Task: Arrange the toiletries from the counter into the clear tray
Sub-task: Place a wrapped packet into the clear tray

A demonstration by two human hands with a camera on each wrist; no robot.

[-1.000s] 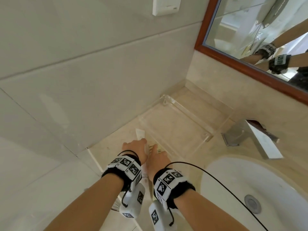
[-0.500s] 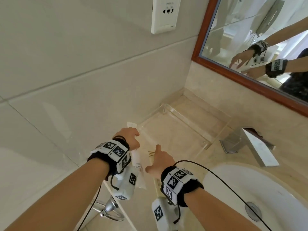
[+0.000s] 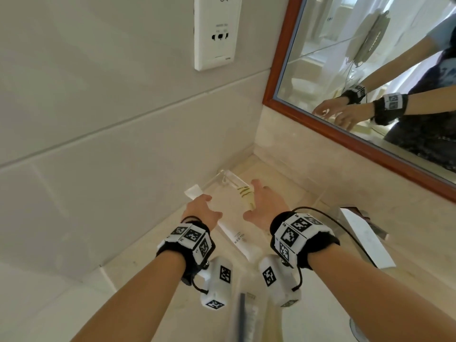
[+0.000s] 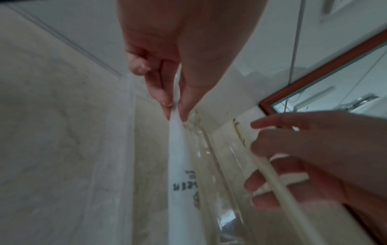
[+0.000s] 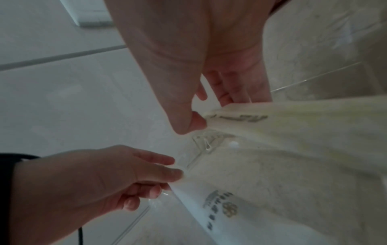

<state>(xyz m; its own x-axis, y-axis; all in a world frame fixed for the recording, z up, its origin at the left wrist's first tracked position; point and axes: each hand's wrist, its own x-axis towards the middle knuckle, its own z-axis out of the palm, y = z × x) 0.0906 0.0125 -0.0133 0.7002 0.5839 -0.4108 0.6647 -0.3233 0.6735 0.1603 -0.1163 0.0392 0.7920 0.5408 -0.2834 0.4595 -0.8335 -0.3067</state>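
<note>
Left hand (image 3: 201,211) pinches a white sachet (image 3: 237,239) by its far end; right hand (image 3: 265,206), just beside it, pinches a cream packet (image 3: 245,196) likewise. Edge grips likely allow flat laying. Both packs hang over the clear tray (image 3: 223,175), directly beneath and beyond the hands.

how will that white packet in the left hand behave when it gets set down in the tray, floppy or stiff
Probably floppy: the white packet is a thin flat sachet, and the left hand pinches only its top edge, so it hangs straight down. It looks light for its size. Once released in the clear tray it should lie flat, not roll.
</note>
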